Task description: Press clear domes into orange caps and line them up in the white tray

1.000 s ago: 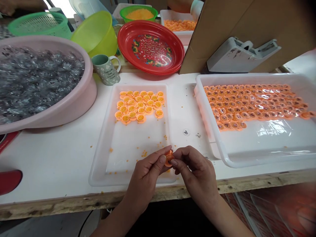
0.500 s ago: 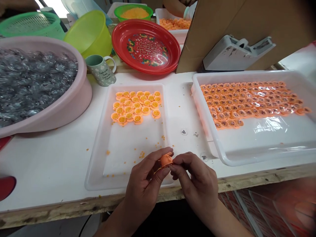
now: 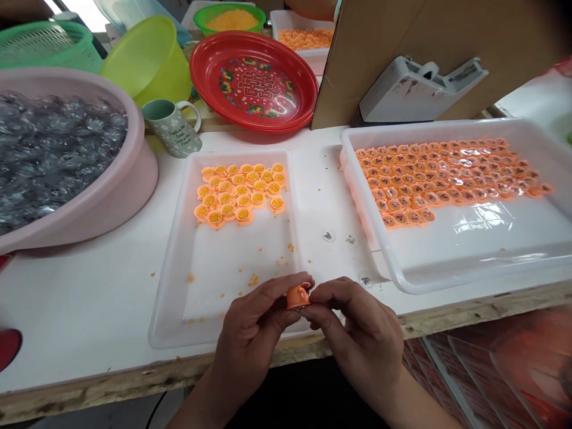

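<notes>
A tiny orange toy cup [image 3: 297,297] is held between my two hands above the near edge of the left tray. My left hand [image 3: 250,333] pinches it from the left, fingers above and thumb below. From the right, my right hand [image 3: 361,325] grips its lower edge between thumb and index finger. The cup's wider rim seems to face down, with its handle toward the right; my fingers hide part of it. Beyond my hands, the left white tray [image 3: 167,286] carries rows of orange toy cups [image 3: 242,214] containing yellow bits, and loose yellow bits lie on its floor.
At right, a larger white tray [image 3: 402,280] has rows of orange cups with printed clear tops. A pink basin [image 3: 138,179] of clear plastic pieces, a green mug [image 3: 172,128], a red plate [image 3: 259,89] and a cardboard panel [image 3: 348,71] with a tape dispenser [image 3: 402,95] stand around.
The view has shifted slightly. The toy cup has tipped in my fingers, so its side and handle show more upright; both hands still hold it.
</notes>
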Action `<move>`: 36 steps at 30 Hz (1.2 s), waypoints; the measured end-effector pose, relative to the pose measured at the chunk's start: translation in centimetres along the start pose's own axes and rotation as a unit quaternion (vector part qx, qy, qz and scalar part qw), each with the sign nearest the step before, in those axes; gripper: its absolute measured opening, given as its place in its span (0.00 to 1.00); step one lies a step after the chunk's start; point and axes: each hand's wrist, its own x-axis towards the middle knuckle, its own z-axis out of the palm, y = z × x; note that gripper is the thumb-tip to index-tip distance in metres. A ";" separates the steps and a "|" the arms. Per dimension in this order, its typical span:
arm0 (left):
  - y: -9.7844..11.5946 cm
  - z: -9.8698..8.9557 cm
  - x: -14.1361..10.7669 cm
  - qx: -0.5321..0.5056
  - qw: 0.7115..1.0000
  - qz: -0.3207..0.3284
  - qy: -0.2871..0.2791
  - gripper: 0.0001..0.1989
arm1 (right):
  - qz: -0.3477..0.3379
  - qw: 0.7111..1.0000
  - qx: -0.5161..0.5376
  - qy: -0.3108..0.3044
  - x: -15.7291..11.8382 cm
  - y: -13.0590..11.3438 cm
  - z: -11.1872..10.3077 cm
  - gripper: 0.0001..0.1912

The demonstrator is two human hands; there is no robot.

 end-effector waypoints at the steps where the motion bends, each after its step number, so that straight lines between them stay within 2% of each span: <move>1: -0.1 0.0 -0.1 -0.010 1.000 -0.004 0.004 0.19 | 0.013 1.000 0.013 0.004 -0.1 0.1 0.2 0.10; 5: -0.5 0.0 -0.4 0.007 0.999 0.027 0.030 0.19 | -0.008 1.000 0.019 -0.007 -0.6 0.3 0.8 0.18; 9: -0.4 0.3 -0.2 0.038 0.997 0.054 0.033 0.17 | -0.012 1.000 -0.003 0.004 -1.0 0.5 1.1 0.18; 12: -0.5 0.9 0.2 -0.014 0.998 0.012 0.053 0.14 | 0.041 0.999 0.020 0.001 -0.7 0.8 1.1 0.14; 15: -0.9 1.3 0.6 -0.080 0.992 -0.046 0.083 0.11 | 0.123 0.985 0.116 -0.029 -0.2 1.4 1.0 0.09; 18: -1.2 1.0 0.9 -0.068 0.993 -0.046 0.083 0.09 | 0.166 0.970 0.174 -0.046 0.0 1.8 1.0 0.07; 20: -1.2 0.7 0.8 -0.029 0.996 -0.028 0.084 0.10 | 0.158 0.973 0.157 -0.059 -0.1 1.9 0.9 0.07; 23: -0.7 0.4 0.5 0.023 0.997 -0.018 0.072 0.08 | 0.100 0.988 0.084 -0.081 -0.3 1.7 1.0 0.08; 26: -0.3 0.8 0.2 0.033 0.996 -0.027 0.076 0.06 | 0.055 0.997 0.024 -0.051 -0.5 1.4 1.4 0.07; 28: -0.1 1.0 0.4 0.025 0.996 -0.035 0.084 0.05 | 0.057 0.998 0.019 -0.034 -0.5 1.2 1.8 0.06; 30: 0.1 0.7 1.1 0.039 0.998 -0.039 0.042 0.04 | 0.080 0.995 0.040 -0.041 -0.1 1.0 1.7 0.04; 33: 0.5 -1.6 3.4 0.136 0.989 -0.029 -0.045 0.08 | 0.132 0.987 0.081 -0.044 1.1 1.4 -0.4 0.07; 34: 0.5 -2.8 4.5 0.187 0.981 -0.022 -0.039 0.09 | 0.146 0.986 0.079 -0.028 1.7 1.8 -1.9 0.09; 36: 0.0 -5.4 7.0 0.302 0.951 -0.005 0.066 0.10 | 0.171 0.983 0.041 0.043 3.2 3.6 -5.9 0.13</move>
